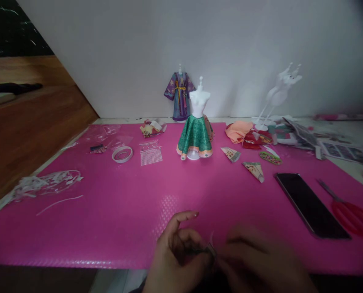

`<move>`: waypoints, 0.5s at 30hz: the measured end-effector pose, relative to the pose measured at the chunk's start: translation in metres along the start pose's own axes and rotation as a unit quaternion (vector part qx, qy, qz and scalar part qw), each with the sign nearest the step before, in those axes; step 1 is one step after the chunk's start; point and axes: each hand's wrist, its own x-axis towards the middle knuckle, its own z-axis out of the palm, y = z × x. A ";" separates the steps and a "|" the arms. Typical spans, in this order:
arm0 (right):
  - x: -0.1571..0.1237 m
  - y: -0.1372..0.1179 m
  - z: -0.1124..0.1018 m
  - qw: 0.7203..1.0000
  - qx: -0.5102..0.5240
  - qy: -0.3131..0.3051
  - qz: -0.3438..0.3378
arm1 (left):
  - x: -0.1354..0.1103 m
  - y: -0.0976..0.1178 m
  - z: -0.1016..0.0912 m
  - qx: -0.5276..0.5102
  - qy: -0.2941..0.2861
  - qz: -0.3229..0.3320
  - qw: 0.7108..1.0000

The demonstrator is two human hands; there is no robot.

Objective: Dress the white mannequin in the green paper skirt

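Note:
My left hand [180, 248] is at the front edge of the pink mat, with thumb and fingers pinched together and the index finger curved above. Between its fingertips sticks out a small greyish piece [211, 249], perhaps cloth, with a thin pale strand rising from it. Most of that piece is hidden by the fingers. Close beside it on the right is my right hand [257, 256], smeared by motion, its fingertips near the piece. Farther back stands a white mini mannequin [200, 101] wearing a green skirt [195, 136] with a peach hem.
A phone [309, 205] and red-handled scissors [349, 209] lie right. Folded patterned cloth pieces [253, 170] are nearer the middle. A tape roll [122, 154], a pearl-dot sheet [151, 156] and white scraps [44, 183] lie left. A robed mannequin [180, 97] stands behind.

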 end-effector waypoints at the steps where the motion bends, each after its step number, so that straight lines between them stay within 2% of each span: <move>1: 0.000 0.000 -0.001 1.000 -0.023 -0.006 -0.013 | -0.001 -0.002 -0.001 0.011 -0.002 0.012 1.000; 7: 0.000 0.001 -0.003 0.993 -0.097 -0.036 -0.061 | -0.005 -0.013 -0.012 0.072 -0.033 0.061 0.995; 10: 0.002 0.001 -0.003 0.991 -0.108 -0.049 -0.064 | -0.005 -0.012 -0.009 0.084 -0.027 0.064 0.994; 15: 0.008 -0.004 -0.005 0.986 -0.136 -0.027 -0.088 | -0.005 -0.006 -0.003 0.101 0.007 0.043 0.994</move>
